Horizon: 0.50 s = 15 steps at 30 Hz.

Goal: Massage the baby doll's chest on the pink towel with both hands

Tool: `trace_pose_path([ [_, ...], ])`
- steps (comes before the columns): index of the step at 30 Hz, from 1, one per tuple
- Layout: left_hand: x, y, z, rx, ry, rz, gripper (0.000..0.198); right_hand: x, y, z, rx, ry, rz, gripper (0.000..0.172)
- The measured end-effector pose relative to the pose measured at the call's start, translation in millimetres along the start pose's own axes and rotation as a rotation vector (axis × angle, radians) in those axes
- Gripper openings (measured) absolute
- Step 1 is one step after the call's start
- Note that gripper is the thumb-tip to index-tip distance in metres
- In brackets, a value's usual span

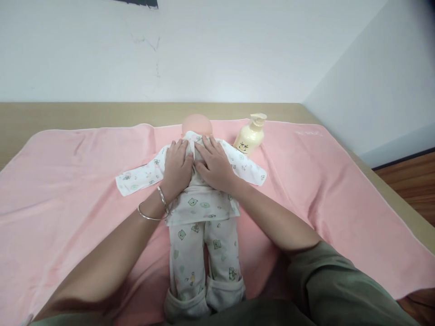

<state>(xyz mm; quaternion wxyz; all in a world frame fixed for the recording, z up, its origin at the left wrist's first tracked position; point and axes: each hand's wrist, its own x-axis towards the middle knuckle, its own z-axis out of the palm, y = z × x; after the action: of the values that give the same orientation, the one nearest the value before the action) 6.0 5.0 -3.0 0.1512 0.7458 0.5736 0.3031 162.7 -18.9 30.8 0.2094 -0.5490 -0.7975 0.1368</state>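
A baby doll [197, 124] lies stretched out with its bald head at the far end. It wears a white printed top [204, 206] and matching trousers [188, 253] with turned-up cuffs. Flat on the left side of the doll's upper body rests my left hand [178, 167], a silver bangle at its wrist. My right hand [215, 165] lies spread on the other side, close to the left. Neither hand grasps anything. The sleeves reach out to both sides. Whether the doll lies on its front or back I cannot tell.
Under the doll a pink blanket [84, 181] covers most of the wooden table [163, 111]. A pale yellow pump bottle [250, 136] stands by the doll's right-hand sleeve. White walls [220, 54] rise behind the table and to the right.
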Motion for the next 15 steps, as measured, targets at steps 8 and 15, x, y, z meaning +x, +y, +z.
trace_pose_path([
  [8, -6.9, 6.5, -5.1, -0.057, -0.003, 0.033, 0.057, 3.2, 8.0, 0.7, 0.03, 0.019, -0.028, 0.062],
  [15, -4.8, 5.1, -3.3, -0.071, 0.075, 0.009, 0.053, 6.8, 8.8, 0.8, 0.016, 0.055, 0.049, 0.063],
])
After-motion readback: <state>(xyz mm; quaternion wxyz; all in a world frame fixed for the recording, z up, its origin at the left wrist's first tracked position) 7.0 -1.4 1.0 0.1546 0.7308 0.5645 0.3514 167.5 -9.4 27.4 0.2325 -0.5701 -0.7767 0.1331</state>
